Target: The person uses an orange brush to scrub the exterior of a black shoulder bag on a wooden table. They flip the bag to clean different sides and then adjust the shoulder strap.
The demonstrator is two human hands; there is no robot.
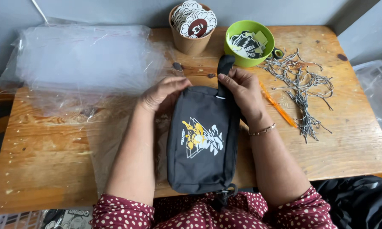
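Note:
A black fabric pouch (203, 140) with a yellow and white print lies lengthwise on the wooden table (51, 144), its far end away from me. My left hand (163, 93) grips the pouch's far left corner. At the far right corner, my right hand (242, 91) holds the pouch by the base of its black strap (225, 68), which stands up between my hands. A thin bracelet circles my right wrist. Both sleeves are dark red with white dots.
A stack of clear plastic bags (85, 59) covers the table's far left. A brown paper cup (193, 29) of round stickers and a green bowl (249, 42) of cards stand at the back. An orange tool (278, 106) and a heap of black-and-white strings (301, 89) lie at right.

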